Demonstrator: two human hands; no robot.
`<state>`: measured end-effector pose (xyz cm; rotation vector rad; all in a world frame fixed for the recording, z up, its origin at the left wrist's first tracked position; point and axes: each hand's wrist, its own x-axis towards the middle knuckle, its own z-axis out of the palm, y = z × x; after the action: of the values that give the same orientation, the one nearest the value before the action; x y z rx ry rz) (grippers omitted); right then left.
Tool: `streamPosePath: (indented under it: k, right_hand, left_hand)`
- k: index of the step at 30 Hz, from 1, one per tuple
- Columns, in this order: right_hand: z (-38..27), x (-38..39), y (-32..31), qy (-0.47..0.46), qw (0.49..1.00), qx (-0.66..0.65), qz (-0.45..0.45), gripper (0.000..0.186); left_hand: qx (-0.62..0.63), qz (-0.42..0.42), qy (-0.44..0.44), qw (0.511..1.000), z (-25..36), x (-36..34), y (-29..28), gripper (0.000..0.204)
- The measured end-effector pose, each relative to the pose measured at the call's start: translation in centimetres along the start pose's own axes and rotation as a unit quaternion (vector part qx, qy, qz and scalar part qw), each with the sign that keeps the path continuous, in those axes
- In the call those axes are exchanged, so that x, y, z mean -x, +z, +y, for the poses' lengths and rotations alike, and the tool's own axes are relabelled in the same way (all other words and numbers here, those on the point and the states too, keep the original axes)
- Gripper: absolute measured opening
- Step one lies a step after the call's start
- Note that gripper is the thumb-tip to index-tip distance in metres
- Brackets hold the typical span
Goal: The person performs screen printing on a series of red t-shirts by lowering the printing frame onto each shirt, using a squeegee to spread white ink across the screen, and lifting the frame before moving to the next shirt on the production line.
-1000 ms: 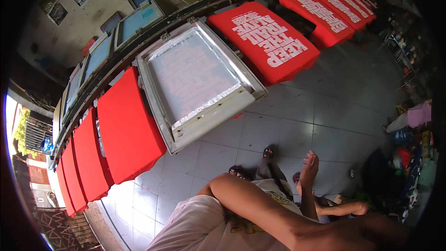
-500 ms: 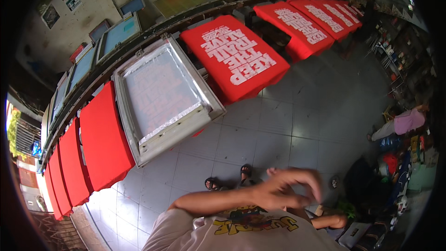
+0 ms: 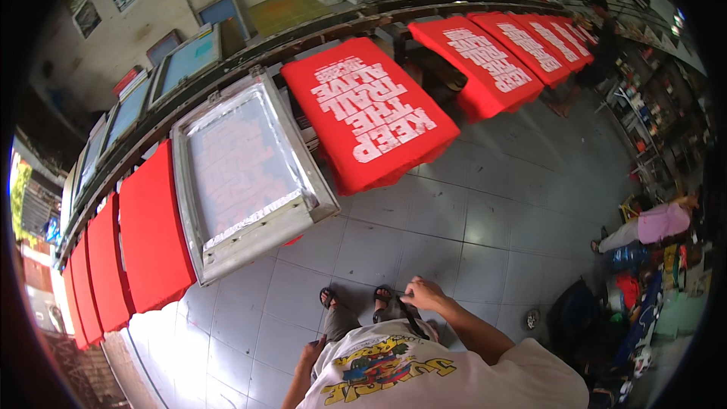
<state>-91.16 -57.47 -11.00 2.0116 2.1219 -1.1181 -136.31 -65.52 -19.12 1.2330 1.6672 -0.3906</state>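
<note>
My left hand [image 3: 311, 353] hangs low beside my body, partly hidden, so its fingers are hard to read. My right hand [image 3: 424, 293] is in front of my waist, loosely open, with nothing visible in it. Neither hand touches the work. Ahead to the left, a silk-screen frame [image 3: 261, 236] with pale mesh lies over a red shirt board; faint lettering shows through. On its right, a red shirt [image 3: 344, 153] bears large white block lettering. To its left lies a plain red shirt [image 3: 155, 227].
More printed red shirts [image 3: 485, 60] and plain ones [image 3: 106, 265] follow along the bench. Behind them, several screens [image 3: 185, 68] lean on a rail. A dark-clothed person [image 3: 602, 45] stands at the far right end; another in pink [image 3: 665, 223] is near cluttered shelves. Grey floor tiles [image 3: 386, 242] lie before me.
My left hand, which was raised across my chest, has dropped to my side. My right arm has come forward to my waist. The screen frame and shirts sit slightly farther left in view.
</note>
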Motion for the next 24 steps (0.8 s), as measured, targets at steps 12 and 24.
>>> streamPosePath:
  k: [12,24]
  right_hand:
    - [-30.0,-11.1,-13.5,-0.416,0.874,0.034,0.247,0.07]
    - [-36.4,-17.6,-14.8,-0.287,0.863,0.406,0.096,0.041]
  left_hand:
    - [0.288,0.078,0.062,0.952,1.1,9.2,-11.6,0.057]
    - [0.433,0.412,0.23,0.768,3.8,13.6,-32.1,0.062]
